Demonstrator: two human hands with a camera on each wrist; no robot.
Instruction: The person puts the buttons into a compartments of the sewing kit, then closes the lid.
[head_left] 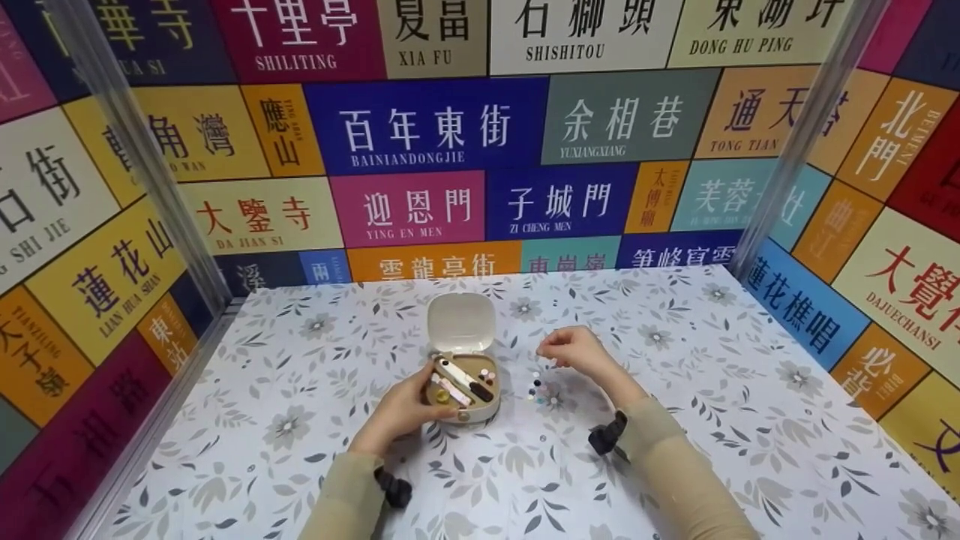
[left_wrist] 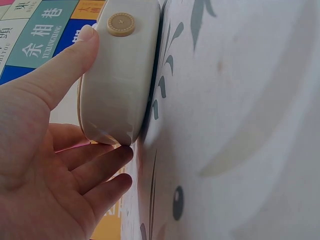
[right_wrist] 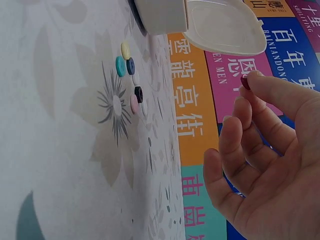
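Head view: wall tile (head_left: 415,208) reads "YING EN MEN".

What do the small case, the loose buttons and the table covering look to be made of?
Case: likely hard plastic, cream, smooth with a soft sheen; its open lid looks translucent. Buttons: probably plastic, small coloured discs, glossy. Table covering: seems a printed vinyl or film with a floral pattern, flat and faintly reflective.

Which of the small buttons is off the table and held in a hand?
The dark red button, pinched in the right hand's fingers; the other buttons lie clustered on the tablecloth.
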